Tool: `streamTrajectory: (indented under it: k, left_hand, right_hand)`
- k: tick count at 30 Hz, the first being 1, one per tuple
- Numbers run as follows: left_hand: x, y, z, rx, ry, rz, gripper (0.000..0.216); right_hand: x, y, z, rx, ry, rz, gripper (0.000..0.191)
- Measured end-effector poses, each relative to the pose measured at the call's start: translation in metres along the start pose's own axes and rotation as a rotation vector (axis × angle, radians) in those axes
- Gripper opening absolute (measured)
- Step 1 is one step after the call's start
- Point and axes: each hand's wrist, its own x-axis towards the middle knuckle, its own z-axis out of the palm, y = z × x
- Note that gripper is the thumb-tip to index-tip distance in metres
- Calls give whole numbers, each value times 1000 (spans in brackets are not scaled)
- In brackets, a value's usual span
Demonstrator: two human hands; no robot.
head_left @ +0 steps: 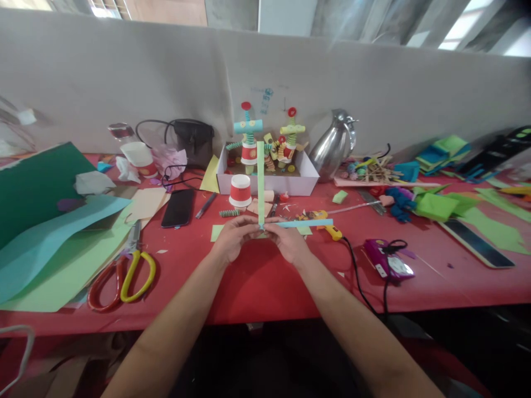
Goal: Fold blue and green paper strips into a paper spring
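left hand and right hand pinch upright green strip, blue strip pointing right.

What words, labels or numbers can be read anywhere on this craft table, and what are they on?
No text can be read.
On the grey partition, blue marks: too blurred to read.
On the purple device, a white label: too small to read.
On the red paper cup: no legible print.
On the paper strips pinched by the left hand and right hand: nothing printed.
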Motion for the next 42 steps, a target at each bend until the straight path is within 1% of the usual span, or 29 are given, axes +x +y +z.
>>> streamTrajectory:
  k: [5, 11, 14, 18, 22, 27, 32, 36, 39, 42]
  left_hand:
    - [0, 0, -1, 0, -1, -9, 23]
    - [2, -2, -2, -20, 24, -42, 22]
    - [2, -2, 0, -50, 34, -53, 21]
    - [1, -3, 1, -48, 46, -51, 19]
    - [-1, -1, 1, -3, 18, -11, 16]
    - [-3, 2, 2, 13, -27, 9, 12]
    - [-3, 1, 2, 121, -7, 32, 15]
    - [-2, -1, 1, 165, 7, 61, 17]
    - [-2, -1, 0, 149, -6, 107, 25]
    - [-2, 1, 0, 127, -30, 119, 40]
  right_hand:
    - [1, 0, 0, -7, 9, 18, 17]
    - [2, 0, 2, 105, -14, 123, 19]
    - [3, 0, 2, 151, -12, 142, 21]
    - [3, 0, 2, 178, -12, 159, 17]
    - [2, 1, 2, 179, -30, 133, 14]
    - [3, 3, 1, 131, -38, 105, 14]
    - [1, 0, 2, 79, -17, 79, 11]
    - [-3, -4, 5, 46, -59, 50, 21]
    - [-5, -4, 6, 5, -59, 38, 29]
    - [-5, -4, 3, -107, -27, -8, 27]
